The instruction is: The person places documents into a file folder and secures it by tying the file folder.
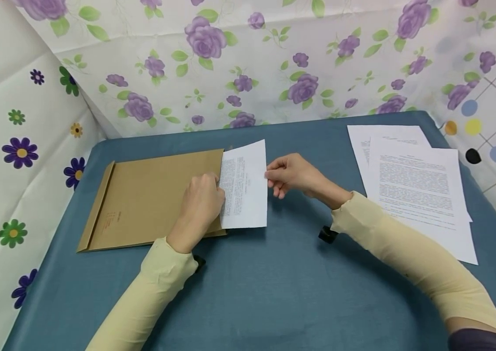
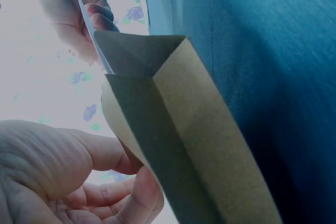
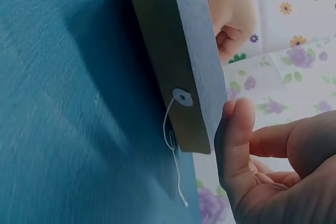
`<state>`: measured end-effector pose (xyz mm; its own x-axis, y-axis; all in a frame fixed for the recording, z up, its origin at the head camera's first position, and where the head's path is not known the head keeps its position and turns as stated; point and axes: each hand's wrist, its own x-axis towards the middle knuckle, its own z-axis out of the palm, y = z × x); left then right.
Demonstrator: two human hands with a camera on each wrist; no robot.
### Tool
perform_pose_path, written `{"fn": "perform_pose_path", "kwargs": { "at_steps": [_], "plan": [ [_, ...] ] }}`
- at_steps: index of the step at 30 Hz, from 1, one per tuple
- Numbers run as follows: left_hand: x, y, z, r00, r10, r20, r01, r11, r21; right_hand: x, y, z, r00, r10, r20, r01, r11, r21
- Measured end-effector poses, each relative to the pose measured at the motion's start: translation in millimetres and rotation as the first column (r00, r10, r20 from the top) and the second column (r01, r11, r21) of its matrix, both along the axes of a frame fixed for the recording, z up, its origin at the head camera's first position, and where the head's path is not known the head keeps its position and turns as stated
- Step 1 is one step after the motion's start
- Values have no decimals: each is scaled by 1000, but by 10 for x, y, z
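A brown paper envelope (image 1: 156, 195) lies at the left of the table with its mouth facing right. My left hand (image 1: 200, 204) pinches the upper edge of that mouth, and the left wrist view shows the envelope's side (image 2: 210, 124) gaping there. A printed white sheet (image 1: 245, 195) sticks partly out of the mouth; its other part is hidden inside. My right hand (image 1: 292, 174) pinches the sheet's right edge between thumb and fingers. In the right wrist view, a round fastener (image 3: 182, 97) with a loose white string (image 3: 177, 177) sits on the envelope's flap below the sheet.
Overlapping printed sheets (image 1: 414, 190) lie at the right of the blue-covered table (image 1: 274, 292), partly under my right forearm. A flowered curtain (image 1: 265, 63) closes off the back, with patterned sheeting at both sides.
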<state>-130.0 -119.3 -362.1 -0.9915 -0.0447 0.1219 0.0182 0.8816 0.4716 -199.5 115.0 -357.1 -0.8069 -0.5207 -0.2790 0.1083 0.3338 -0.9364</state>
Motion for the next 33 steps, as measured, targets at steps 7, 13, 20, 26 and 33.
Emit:
{"fn": "perform_pose_path", "kwargs": {
  "at_steps": [7, 13, 20, 26, 33],
  "plan": [
    [8, 1, -11, 1000, -2, -2, 2, 1000, -7, 43, -167, -50, 999, 18, -28, -17, 1000, 10],
    [-2, -2, -26, 1000, -12, -8, 12, 1000, -1, 59, -265, -100, 998, 32, -48, -31, 999, 36],
    [3, -2, -20, 1000, -3, -4, 3, 1000, -11, 59, -366, -131, 996, 27, -88, -20, 997, 74],
    [9, 5, 3, 1000, 12, 25, -12, 1000, -26, 74, -465, -141, 994, 50, -101, -45, 998, 51],
    [7, -9, 1, 1000, 13, 26, -12, 1000, -22, 95, -582, -159, 991, 90, -101, -84, 994, 63]
  ]
}}
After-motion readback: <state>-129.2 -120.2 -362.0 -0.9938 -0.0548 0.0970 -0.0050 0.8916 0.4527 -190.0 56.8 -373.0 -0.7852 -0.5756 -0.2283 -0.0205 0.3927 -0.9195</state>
